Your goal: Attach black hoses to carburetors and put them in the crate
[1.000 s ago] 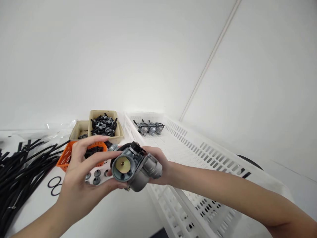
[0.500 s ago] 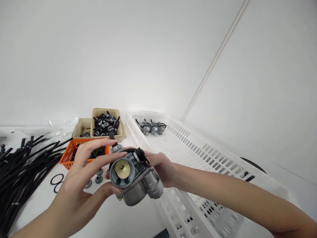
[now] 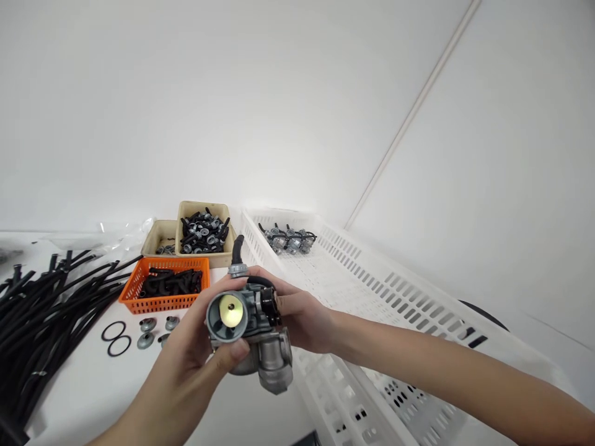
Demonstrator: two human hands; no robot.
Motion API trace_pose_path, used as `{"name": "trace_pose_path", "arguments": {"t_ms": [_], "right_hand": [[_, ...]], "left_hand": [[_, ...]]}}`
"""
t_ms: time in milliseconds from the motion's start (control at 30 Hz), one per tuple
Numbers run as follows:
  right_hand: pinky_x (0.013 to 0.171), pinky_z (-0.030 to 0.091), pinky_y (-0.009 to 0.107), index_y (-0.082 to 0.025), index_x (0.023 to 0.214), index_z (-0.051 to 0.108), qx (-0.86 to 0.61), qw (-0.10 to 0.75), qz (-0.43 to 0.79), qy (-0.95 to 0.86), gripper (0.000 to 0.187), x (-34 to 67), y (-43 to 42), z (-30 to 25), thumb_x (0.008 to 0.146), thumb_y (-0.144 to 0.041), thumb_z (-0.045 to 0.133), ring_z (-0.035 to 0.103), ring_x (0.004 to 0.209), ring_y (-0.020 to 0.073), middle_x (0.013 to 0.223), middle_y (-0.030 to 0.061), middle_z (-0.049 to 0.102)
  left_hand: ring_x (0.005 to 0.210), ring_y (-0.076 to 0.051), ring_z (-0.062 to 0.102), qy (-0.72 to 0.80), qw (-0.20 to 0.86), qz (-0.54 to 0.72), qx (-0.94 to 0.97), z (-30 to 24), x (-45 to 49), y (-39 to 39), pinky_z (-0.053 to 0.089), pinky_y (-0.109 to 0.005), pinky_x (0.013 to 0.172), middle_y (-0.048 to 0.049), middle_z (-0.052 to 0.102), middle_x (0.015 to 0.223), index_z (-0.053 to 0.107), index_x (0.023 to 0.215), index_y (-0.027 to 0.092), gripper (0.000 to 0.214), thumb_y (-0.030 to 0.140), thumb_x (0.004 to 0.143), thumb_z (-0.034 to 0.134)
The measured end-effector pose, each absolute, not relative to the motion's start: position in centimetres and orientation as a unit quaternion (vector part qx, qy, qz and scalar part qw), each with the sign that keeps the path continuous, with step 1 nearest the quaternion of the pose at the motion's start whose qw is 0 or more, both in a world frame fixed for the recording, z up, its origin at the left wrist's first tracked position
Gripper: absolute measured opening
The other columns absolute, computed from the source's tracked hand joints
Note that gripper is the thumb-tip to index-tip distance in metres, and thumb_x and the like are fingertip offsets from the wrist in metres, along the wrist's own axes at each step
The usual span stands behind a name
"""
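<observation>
Nearest the camera: left hand point(image 3: 195, 359), raised from the lower left with forearm angled upward, thumb pressed against the lower rim of a grey cast-metal carburettor with a round intake mouth and brass disc point(image 3: 248, 325), other fingers point(image 3: 218, 288) curled over its top. Carburettor held in the air above the near edge of the white desk point(image 3: 93, 390), intake mouth facing the camera, float bowl hanging downward, a short black hose stub standing up from its top. Right hand point(image 3: 302, 316), reached in from the lower right on a long outstretched forearm, fingers wrapped round the far side of the same carburettor, clamped on it.

Beyond the hands, on the desk: two black rubber O-rings point(image 3: 116, 339) beside several small grey metal caps point(image 3: 147, 331); a heap of black rubber hose lengths point(image 3: 41, 310) at left; an orange plastic mesh basket of black parts point(image 3: 162, 285). To the right, a long white perforated plastic crate point(image 3: 372, 291), with a few assembled grey carburettors point(image 3: 288, 238) at its far end.

Farthest: two beige plastic trays point(image 3: 186, 214) of black and silver parts, against the white wall.
</observation>
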State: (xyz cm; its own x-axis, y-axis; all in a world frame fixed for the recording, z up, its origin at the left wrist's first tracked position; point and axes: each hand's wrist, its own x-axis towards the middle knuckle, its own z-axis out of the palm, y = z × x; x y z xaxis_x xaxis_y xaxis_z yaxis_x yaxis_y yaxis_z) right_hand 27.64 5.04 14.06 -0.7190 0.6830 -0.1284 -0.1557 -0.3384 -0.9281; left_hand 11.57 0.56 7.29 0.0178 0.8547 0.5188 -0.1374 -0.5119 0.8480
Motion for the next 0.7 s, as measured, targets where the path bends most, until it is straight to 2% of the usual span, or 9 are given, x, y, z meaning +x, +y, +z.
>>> {"name": "trace_pose_path", "arguments": {"t_ms": [100,167,233,300,367,500,700], "right_hand": [[0.073,0.042,0.027,-0.023,0.107,0.058,-0.281,0.265,0.743,-0.547,0.035,27.8,5.4,13.7,0.073,-0.025,0.065,0.057,0.082,0.0147,0.09,0.0005,0.063],[0.081,0.043,0.03,-0.025,0.116,0.056,-0.291,0.279,0.684,-0.607,0.041,28.0,5.5,13.5,0.076,-0.027,0.064,0.057,0.097,0.0171,0.108,0.0027,0.062],[0.091,0.042,0.035,-0.03,0.125,0.051,-0.291,0.311,0.601,-0.677,0.046,28.3,5.4,13.6,0.081,-0.028,0.063,0.053,0.113,0.0195,0.129,0.0036,0.054],[0.098,0.041,0.04,-0.033,0.126,0.049,-0.28,0.337,0.511,-0.74,0.044,28.4,5.1,13.7,0.084,-0.03,0.062,0.049,0.121,0.0214,0.137,0.004,0.049],[0.098,0.042,0.042,-0.032,0.122,0.053,-0.269,0.348,0.429,-0.789,0.037,28.3,4.8,13.8,0.086,-0.032,0.063,0.051,0.119,0.022,0.131,0.0054,0.053],[0.09,0.045,0.04,-0.029,0.109,0.061,-0.266,0.374,0.321,-0.828,0.025,28.2,4.7,13.8,0.085,-0.031,0.066,0.056,0.106,0.0209,0.112,0.0055,0.062],[0.077,0.045,0.036,-0.026,0.097,0.064,-0.291,0.382,0.305,-0.822,0.021,28.1,4.9,13.7,0.082,-0.041,0.069,0.057,0.087,0.0187,0.093,0.004,0.064]], "left_hand": [[0.109,-0.023,0.066,0.328,0.391,0.631,0.585,7.6,11.1,0.9,0.058,-0.028,0.085,-0.0045,0.068,0.12,0.062,0.116,0.029,0.041,0.046,0.08,0.068],[0.105,-0.022,0.067,0.349,0.38,0.627,0.583,7.7,10.6,1.2,0.059,-0.029,0.082,-0.0047,0.069,0.116,0.062,0.116,0.028,0.04,0.045,0.081,0.067],[0.102,-0.022,0.068,0.374,0.364,0.622,0.584,7.9,10.0,1.5,0.06,-0.028,0.077,-0.0044,0.07,0.112,0.062,0.116,0.027,0.039,0.044,0.082,0.066],[0.099,-0.021,0.068,0.395,0.344,0.613,0.592,8.0,9.4,1.7,0.06,-0.026,0.072,-0.0036,0.071,0.109,0.062,0.115,0.027,0.037,0.043,0.081,0.066],[0.094,-0.021,0.069,0.406,0.325,0.604,0.604,8.0,9.0,1.6,0.059,-0.024,0.067,-0.0029,0.071,0.106,0.064,0.112,0.028,0.036,0.043,0.079,0.068],[0.083,-0.018,0.069,0.406,0.302,0.595,0.625,7.9,8.7,1.4,0.058,-0.022,0.063,-0.003,0.07,0.104,0.064,0.11,0.029,0.035,0.041,0.078,0.07],[0.091,-0.018,0.067,0.403,0.322,0.581,0.629,7.7,8.8,1.2,0.058,-0.022,0.066,-0.0021,0.067,0.111,0.065,0.108,0.031,0.033,0.037,0.076,0.072]]}}
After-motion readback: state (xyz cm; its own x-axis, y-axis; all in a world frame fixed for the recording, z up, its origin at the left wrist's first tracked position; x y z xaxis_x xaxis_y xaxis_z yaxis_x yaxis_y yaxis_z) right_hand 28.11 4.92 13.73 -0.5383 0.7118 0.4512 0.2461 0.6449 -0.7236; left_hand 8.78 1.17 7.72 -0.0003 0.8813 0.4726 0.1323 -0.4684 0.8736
